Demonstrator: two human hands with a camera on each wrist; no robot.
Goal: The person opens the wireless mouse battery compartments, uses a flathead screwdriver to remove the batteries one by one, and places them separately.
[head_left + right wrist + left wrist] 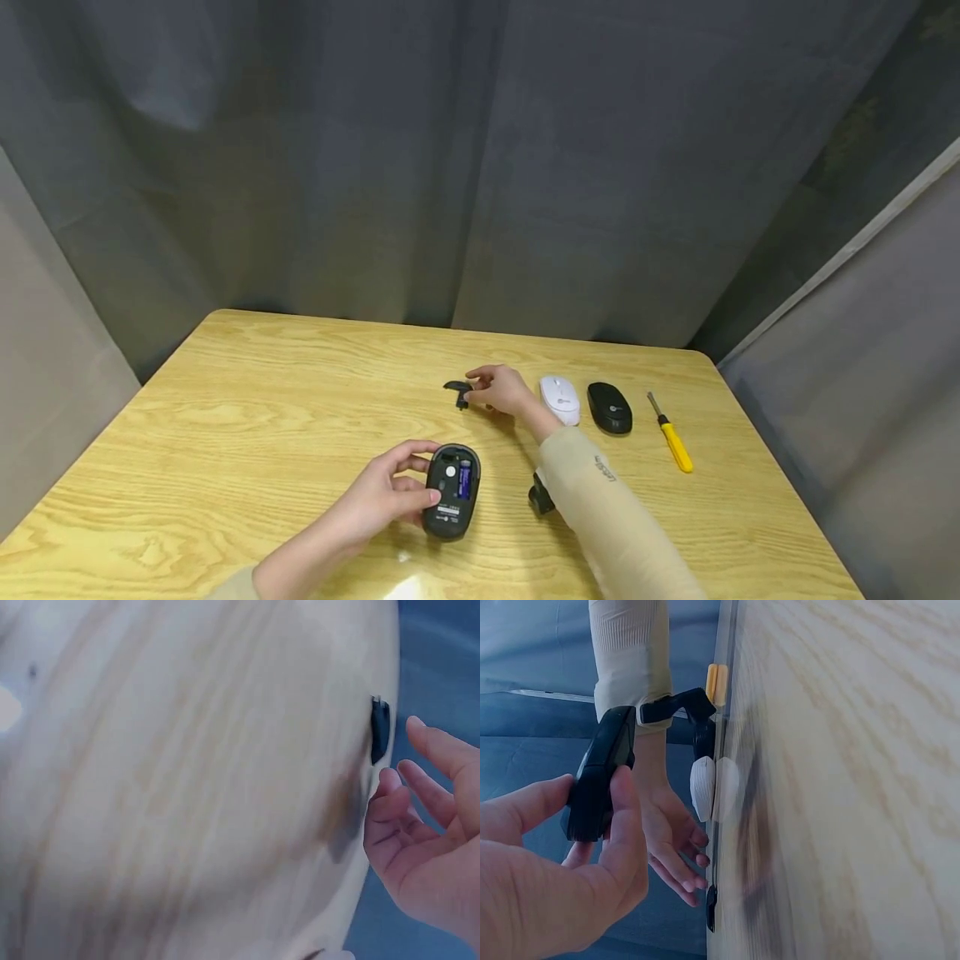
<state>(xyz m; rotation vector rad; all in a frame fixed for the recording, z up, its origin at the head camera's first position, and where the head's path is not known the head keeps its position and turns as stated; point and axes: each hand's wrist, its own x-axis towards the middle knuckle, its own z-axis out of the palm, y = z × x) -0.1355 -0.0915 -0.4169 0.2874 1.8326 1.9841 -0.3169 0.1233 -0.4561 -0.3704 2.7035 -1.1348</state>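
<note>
My left hand (378, 498) grips a black computer mouse (444, 510) turned underside up, thumb on its near face and fingers round the side. Its battery bay is uncovered, with a blue battery (464, 481) lying inside. Seen edge-on in the left wrist view, the mouse (598, 776) is held above the table. Farther forward, my right hand (502, 390) reaches over to a small black battery cover (454, 387) lying on the wood. In the right wrist view the loosely bent fingers (390, 806) hover just beside the cover (381, 733), gripping nothing.
To the right of my right hand lie a white mouse (559, 398), a second black mouse (611, 408) and a screwdriver with a yellow handle (677, 448). A black wrist mount (540, 497) juts out below my right sleeve. Grey curtains (480, 167) hang behind the wooden table (285, 400).
</note>
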